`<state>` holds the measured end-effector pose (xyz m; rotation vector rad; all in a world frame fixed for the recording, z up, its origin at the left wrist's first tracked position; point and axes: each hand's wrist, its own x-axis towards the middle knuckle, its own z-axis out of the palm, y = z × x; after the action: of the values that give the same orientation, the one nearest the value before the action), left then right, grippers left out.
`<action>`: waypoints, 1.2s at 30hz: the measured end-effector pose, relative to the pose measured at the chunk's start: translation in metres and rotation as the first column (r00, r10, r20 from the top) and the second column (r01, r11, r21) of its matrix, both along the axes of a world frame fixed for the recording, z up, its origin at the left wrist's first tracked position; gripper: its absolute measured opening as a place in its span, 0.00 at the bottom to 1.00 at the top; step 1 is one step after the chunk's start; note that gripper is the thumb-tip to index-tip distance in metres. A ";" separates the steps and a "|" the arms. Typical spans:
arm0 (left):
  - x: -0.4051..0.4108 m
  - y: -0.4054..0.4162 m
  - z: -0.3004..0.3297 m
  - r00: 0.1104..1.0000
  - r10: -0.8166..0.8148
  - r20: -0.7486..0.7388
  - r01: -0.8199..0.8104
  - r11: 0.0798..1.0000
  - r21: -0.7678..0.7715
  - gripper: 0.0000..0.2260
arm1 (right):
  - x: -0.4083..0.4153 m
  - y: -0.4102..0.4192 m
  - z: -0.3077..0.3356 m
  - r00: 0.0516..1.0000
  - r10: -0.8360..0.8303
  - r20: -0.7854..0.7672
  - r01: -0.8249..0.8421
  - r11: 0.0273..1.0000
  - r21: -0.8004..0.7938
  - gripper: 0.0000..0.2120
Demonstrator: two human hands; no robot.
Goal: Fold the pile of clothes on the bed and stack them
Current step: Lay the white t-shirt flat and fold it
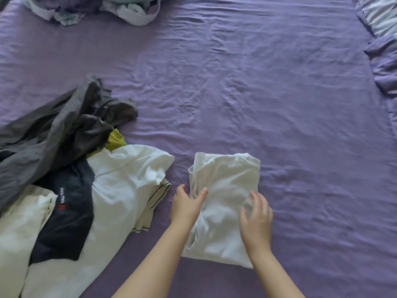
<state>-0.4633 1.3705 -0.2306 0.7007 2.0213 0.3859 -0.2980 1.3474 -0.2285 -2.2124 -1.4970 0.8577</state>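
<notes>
Two hands work on one garment here. We see a folded white shirt (225,203) lying on the purple bed sheet (257,82), just right of the unfolded pile of clothes (71,179) at the left edge of the bed. The left hand (187,206) rests at the shirt's left border, thumb laid on top of the fabric and the other fingers alongside the edge; we cannot tell whether they pinch the edge or only steady it. The right hand (256,220) lies on the shirt's right half with fingers spread and fairly straight, pressing the cloth flat and gripping nothing.

We judge the shirt light, soft and limp: it will not hold a crease by itself and sags wherever it is unsupported. The layers may slide over one another, so we would lift it from beneath both long edges, palms under the fold, and not by one corner.

In the pile we note a grey garment (53,130), a dark navy garment (66,211) with small lettering, a yellow-green piece (116,139) and more white clothing (126,181), all crumpled and overlapping. Rumpled bedding (96,9) lies at the far edge.
</notes>
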 end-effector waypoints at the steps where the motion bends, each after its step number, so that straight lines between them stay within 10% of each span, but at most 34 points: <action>1: 0.006 0.001 -0.001 1.000 0.013 0.019 -0.012 0.999 -0.037 0.38 | 0.004 -0.001 0.001 0.995 -0.093 -0.018 0.091 0.991 -0.094 0.23; 8: 0.024 0.006 0.002 1.000 -0.028 0.003 0.029 0.999 -0.045 0.22 | 0.012 0.017 0.004 0.865 -0.352 -0.358 0.217 0.905 -0.366 0.21; 12: 0.036 0.000 0.016 0.979 -0.060 0.197 0.029 0.987 0.156 0.06 | 0.036 0.020 0.014 0.804 -0.247 -0.540 0.088 0.949 -0.302 0.08; 19: 0.100 0.012 0.048 0.879 -0.079 0.469 -0.058 0.961 0.270 0.10 | 0.126 0.044 0.051 0.675 -0.133 -0.726 0.006 0.985 -0.175 0.16; 30: 0.281 0.068 0.060 0.669 -0.185 0.720 -0.095 0.940 0.329 0.11 | 0.311 0.081 0.081 0.816 -0.135 -0.561 0.205 0.977 0.063 0.21; 36: 0.321 0.041 0.018 0.813 -0.262 0.520 0.260 0.962 0.079 0.49 | 0.356 0.041 0.016 0.954 -0.249 -0.167 0.211 0.953 -0.219 0.36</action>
<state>-0.1425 1.4118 -0.2122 0.7662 1.3804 0.3704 0.0584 1.3887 -0.2123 -2.3075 -1.0781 1.1475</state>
